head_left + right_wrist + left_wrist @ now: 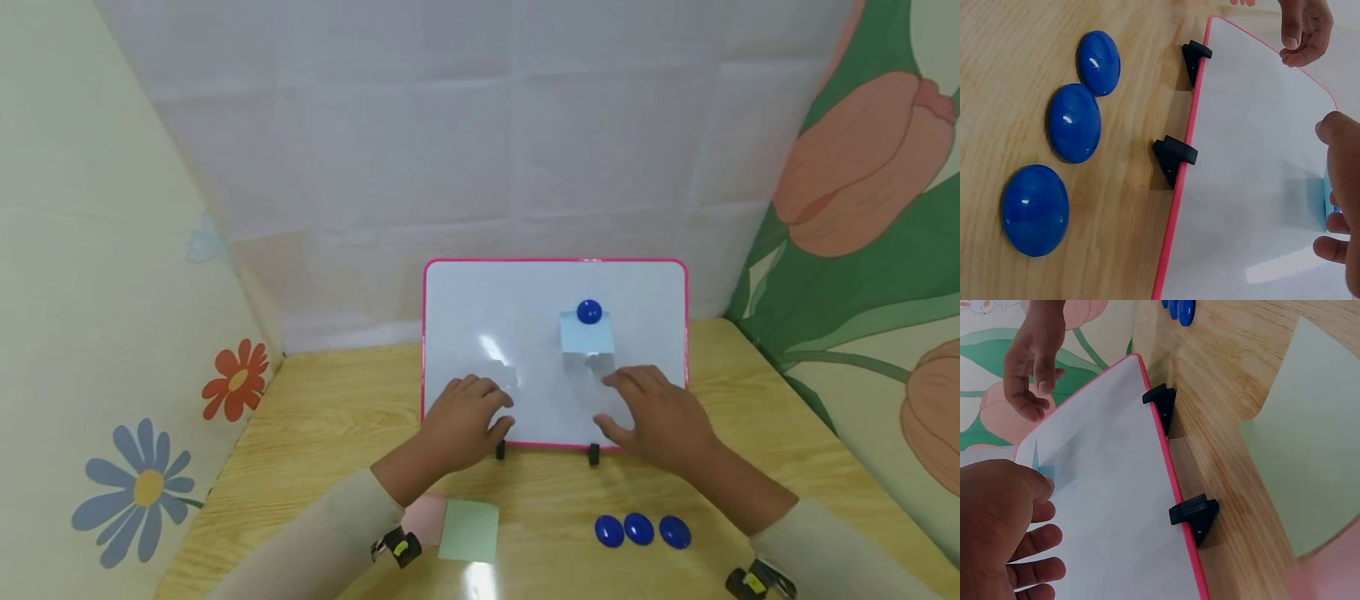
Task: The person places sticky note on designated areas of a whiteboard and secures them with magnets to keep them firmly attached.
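The step in hand looks like fixing a light blue note [587,335] to the whiteboard [480,304] with a round blue magnet [589,312], which sits over the note's top edge; judging by how it lies, this fixing seems done. The note is just beyond and above the fingers of the right hand [667,421], its lower part standing off the board.

Neither hand holds anything. The right fingers are loosely bent, with a clear gap to the thumb; the left hand [461,425] is likewise relaxed and parted, in front of the board's lower left, well apart from the note.

A next move would probably call for lowering the fingers back to the worktop [330,417]. A green note [471,533] lies nearer the person than the left fingers, partly over a pink note [425,518] beside the left forearm. Three loose magnets [639,529] lie in a row, nearer the person than the right fingers, so each hand has its own supply within easy reach.
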The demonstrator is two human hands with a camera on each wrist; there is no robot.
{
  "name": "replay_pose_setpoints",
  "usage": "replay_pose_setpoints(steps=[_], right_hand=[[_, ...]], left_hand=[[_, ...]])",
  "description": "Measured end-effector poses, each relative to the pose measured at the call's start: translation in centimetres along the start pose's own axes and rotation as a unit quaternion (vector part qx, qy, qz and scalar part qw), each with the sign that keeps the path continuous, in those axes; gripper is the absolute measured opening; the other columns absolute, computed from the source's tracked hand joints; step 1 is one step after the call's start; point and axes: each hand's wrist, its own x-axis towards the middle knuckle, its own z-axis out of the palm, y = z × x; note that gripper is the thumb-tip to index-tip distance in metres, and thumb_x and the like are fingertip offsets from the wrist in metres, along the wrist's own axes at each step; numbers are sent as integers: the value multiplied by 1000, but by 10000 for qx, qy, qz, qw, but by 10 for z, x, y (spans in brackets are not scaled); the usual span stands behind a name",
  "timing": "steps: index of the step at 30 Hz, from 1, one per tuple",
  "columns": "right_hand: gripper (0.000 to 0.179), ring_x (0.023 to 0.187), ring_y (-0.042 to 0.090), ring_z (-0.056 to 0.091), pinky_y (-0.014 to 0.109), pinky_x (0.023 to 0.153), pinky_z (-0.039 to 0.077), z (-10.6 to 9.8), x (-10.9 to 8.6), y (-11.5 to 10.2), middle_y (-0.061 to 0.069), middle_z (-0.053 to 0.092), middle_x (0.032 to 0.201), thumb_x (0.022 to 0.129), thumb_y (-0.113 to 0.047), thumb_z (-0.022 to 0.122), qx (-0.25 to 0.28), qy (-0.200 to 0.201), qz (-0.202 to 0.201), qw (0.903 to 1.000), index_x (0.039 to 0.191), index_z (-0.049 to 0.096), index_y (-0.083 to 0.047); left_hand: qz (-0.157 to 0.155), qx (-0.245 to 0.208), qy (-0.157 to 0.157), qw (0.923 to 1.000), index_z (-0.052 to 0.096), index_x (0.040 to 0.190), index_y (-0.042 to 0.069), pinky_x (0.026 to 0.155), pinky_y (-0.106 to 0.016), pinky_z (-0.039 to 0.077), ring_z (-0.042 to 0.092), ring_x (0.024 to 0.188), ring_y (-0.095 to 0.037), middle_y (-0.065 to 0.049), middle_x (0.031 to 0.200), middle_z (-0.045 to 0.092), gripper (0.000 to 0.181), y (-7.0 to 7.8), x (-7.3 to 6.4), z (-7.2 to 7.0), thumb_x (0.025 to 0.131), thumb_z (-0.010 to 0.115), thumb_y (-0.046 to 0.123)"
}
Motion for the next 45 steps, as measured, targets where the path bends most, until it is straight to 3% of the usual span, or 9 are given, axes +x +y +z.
replay_pose_setpoints(steps=[6,12,17,24,31,34,40,45], right_hand=[[66,112,22,49,40,73,52,4,-12,0,3,54,121,82,-70,46,8,-35,24,10000,119,58,-18],[58,113,22,48,43,74,51,6,-20,-1,3,53,122,79,-60,62,100,-184,104,9997,120,57,-19],[57,113,22,48,44,73,51,7,-27,-3,3,52,123,80,-59,63,228,-225,142,9994,120,57,-19],[68,110,19,49,37,68,52,12,-37,-4,0,55,119,82,-72,39,289,-47,26,9996,116,61,-18],[52,109,18,49,35,68,51,16,-46,-5,-2,55,117,80,-56,64,366,-12,31,9993,116,61,-18],[52,109,18,49,35,70,51,17,-49,-5,-2,54,117,80,-54,65,398,-34,51,9992,116,61,-18],[52,108,19,50,37,66,51,21,-55,-4,-1,54,116,81,-57,62,475,-90,167,9987,116,61,-18],[53,108,18,50,37,65,51,23,-59,-3,0,55,117,81,-57,61,531,-63,153,9985,116,61,-17]], left_hand=[[105,-94,26,9999,67,103,18,77,-34,40,51,93,-14,7,99,59,23,-2,-13,4,89,61,36],[182,-242,74,9995,69,99,19,79,-35,40,51,97,-16,7,99,61,19,-3,-26,9,89,62,33],[241,-279,69,9993,69,94,20,80,-36,41,52,96,-16,6,98,62,13,-4,-34,12,89,62,29],[276,-382,-25,9989,70,90,25,76,-33,39,51,93,-13,10,94,61,10,-6,-44,18,89,60,26],[372,-329,110,9987,70,94,22,78,-34,41,52,92,-15,9,93,62,11,-8,-52,24,88,62,28],[341,-289,55,9990,71,96,20,80,-35,42,52,94,-16,8,94,62,14,-9,-55,25,88,62,28],[-4,-576,-247,9980,70,98,20,81,-37,42,51,98,-16,7,97,61,16,-12,-58,25,88,63,30],[-55,-637,-358,9973,70,98,19,83,-38,42,52,98,-16,7,98,62,16,-13,-62,28,89,63,30]])
